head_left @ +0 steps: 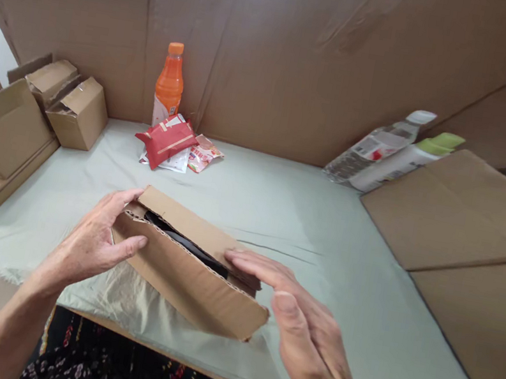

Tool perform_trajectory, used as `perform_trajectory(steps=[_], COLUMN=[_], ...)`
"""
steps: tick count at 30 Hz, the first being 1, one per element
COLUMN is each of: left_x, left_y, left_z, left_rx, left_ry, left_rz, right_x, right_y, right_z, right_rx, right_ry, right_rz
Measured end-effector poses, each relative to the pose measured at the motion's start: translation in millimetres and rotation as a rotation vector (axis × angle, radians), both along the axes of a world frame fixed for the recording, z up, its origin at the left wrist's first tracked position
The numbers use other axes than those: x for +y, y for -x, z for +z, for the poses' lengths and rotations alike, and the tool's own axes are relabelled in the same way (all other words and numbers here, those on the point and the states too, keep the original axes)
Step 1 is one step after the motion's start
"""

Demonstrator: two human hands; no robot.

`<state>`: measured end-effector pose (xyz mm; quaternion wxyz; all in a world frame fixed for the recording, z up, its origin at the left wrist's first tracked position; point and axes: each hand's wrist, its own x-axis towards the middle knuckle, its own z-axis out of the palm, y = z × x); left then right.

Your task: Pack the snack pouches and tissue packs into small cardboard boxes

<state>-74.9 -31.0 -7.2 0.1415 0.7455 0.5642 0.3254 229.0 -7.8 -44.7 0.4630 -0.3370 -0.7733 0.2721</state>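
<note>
A small cardboard box (190, 273) lies near the table's front edge, slanting down toward the right. Its two long top flaps stand partly raised, and something black (185, 244) shows in the gap between them; what it is I cannot make out. My left hand (97, 238) grips the box's left end, thumb on the near flap and fingers round the far side. At the right end, my right hand (302, 327) has its fingers stretched out and touching the far flap. Its thumb is held apart, off the cardboard.
Behind the box are an orange drink bottle (169, 88), a red packet (167, 139) and a pink sachet (204, 154). Small cartons (79, 112) stand at the left. A clear bottle (376, 147), a white bottle with green cap (406, 160) and a large carton (466, 219) occupy the right.
</note>
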Motion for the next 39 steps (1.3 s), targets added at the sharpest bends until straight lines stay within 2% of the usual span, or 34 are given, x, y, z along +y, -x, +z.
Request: perform_trajectory(steps=[4,8,15,22,30,39], left_x=[3.1,8.6,11.6,16.2,25.1,31.7], left_y=[-1.1,-5.8,-10.2,-10.1,-9.0,-5.0], left_z=[-1.2,-0.4,-3.0,-2.5,6.4,-1.5], left_rx=[-0.016,-0.052,-0.08,-0.044,0.074,-0.061], left_ry=[0.04,0.078,0.093,0.174,0.293,0.273], left_rz=[0.011,0.008,0.03,0.018,-0.035,-0.058], right_x=[-2.3,-4.7,-3.3,-6.7,-5.3,-4.0], right_y=[-0.1,5.6,17.0,16.9,19.8,17.7], right_z=[-0.9,-4.2,-11.3,-8.5,-5.1,-1.8], right_rx=[-0.004,-0.097,-0.145,-0.187,-0.275,-0.349], right_ry=[0.001,-0.026,-0.251,-0.254,-0.333,-0.376], right_rz=[-0.008,-0.102,-0.146,-0.149,-0.135,-0.12])
